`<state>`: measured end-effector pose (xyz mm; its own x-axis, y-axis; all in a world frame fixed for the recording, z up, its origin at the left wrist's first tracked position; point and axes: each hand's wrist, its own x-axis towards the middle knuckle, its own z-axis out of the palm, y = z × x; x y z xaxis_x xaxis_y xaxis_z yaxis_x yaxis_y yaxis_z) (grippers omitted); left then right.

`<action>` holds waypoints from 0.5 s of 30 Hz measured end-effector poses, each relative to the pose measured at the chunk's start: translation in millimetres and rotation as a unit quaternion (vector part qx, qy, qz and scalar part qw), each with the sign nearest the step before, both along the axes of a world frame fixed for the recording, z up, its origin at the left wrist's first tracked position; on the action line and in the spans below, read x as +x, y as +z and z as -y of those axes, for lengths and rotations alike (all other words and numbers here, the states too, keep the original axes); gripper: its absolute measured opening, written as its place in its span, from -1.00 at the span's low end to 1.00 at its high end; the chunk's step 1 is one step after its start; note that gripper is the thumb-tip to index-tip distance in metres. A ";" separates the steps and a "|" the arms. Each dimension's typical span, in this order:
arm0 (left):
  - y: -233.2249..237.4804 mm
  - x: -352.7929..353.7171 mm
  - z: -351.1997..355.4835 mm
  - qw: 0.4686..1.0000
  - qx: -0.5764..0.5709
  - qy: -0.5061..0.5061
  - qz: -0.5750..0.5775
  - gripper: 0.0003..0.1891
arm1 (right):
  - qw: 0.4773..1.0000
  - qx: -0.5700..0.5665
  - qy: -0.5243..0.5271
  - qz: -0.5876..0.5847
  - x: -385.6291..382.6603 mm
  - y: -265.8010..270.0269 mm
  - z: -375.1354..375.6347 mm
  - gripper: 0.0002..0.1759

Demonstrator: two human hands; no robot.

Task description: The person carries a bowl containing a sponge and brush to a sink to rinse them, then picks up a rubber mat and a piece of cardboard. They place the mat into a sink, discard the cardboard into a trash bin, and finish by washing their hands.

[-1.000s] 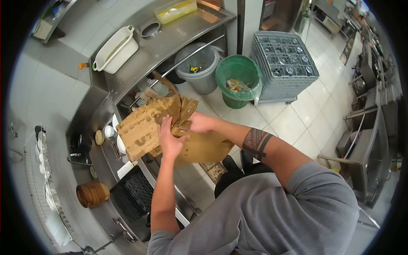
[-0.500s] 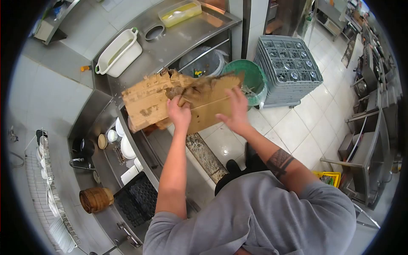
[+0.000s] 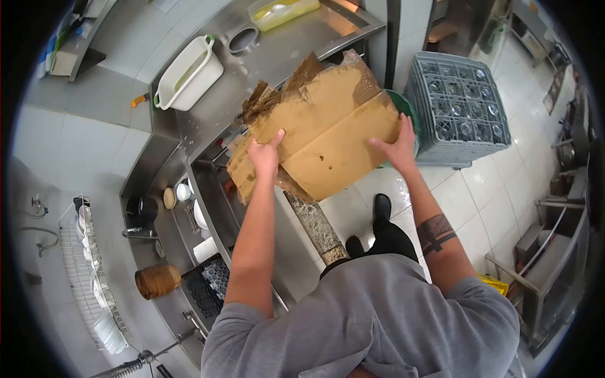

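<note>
A large torn, stained piece of cardboard point(image 3: 340, 135) is held up in front of me, creased across its middle, with ragged, wet-looking layers along its far left edge. My left hand point(image 3: 265, 156) is closed on its near left side, thumb on top and the other fingers hidden beneath. At the right edge, my right hand point(image 3: 398, 148) has its fingers stretched and spread, the thumb lying against the cardboard face. Behind that edge, a green bin point(image 3: 398, 101) is mostly hidden.
Grey glass racks point(image 3: 463, 110) stand stacked on the tiled floor at right. On the steel counter are a white tub point(image 3: 189, 75) and a yellowish container point(image 3: 283, 12). To the left lie a sink area with dishes, a wooden bucket point(image 3: 157, 281) and a black mat point(image 3: 205, 290).
The cardboard has tilted and spread so more of its flat face shows. My right hand has moved to its right edge; the left still grips it. The view has shifted.
</note>
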<state>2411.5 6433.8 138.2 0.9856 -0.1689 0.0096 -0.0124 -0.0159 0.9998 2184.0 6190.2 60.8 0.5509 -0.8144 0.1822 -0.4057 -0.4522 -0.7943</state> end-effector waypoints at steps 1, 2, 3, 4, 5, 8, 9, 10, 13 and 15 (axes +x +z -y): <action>-5.7 9.9 -0.7 0.999 -0.008 -0.028 0.012 -0.68 | 0.997 0.061 0.049 -0.006 8.6 -0.5 24.2 0.30; -8.6 18.0 -1.7 0.998 -0.017 -0.058 0.025 -0.67 | 0.988 0.120 0.097 -0.013 17.6 4.3 43.5 0.24; -4.1 22.7 -2.9 0.998 -0.015 -0.049 0.025 -0.67 | 0.981 0.152 0.122 -0.012 21.5 26.7 58.2 0.03; 5.4 25.7 -3.9 0.998 -0.034 -0.060 0.011 -0.67 | 0.980 0.152 0.130 -0.013 28.1 38.3 75.4 0.03; 14.1 29.1 -5.9 0.996 -0.056 -0.069 -0.002 -0.67 | 0.924 0.309 0.225 0.012 36.1 46.8 94.8 -0.06; 30.2 37.0 -21.9 0.995 -0.075 -0.064 -0.019 -0.69 | 0.830 0.427 0.358 0.003 65.3 50.4 112.5 -0.28; 36.4 37.1 -30.0 0.996 -0.063 -0.065 -0.013 -0.69 | 0.812 0.442 0.380 0.010 72.1 54.0 103.5 -0.29; 46.5 33.5 -36.2 0.996 -0.067 -0.056 -0.008 -0.69 | 0.794 0.456 0.402 0.018 78.0 65.3 90.2 -0.29; 73.9 27.0 -71.0 0.994 -0.099 -0.033 0.008 -0.65 | 0.800 0.430 0.418 0.013 83.8 86.2 46.5 -0.25; 89.3 25.4 -106.7 0.990 -0.121 -0.045 0.057 -0.54 | 0.846 0.367 0.387 -0.019 77.9 94.9 11.8 -0.33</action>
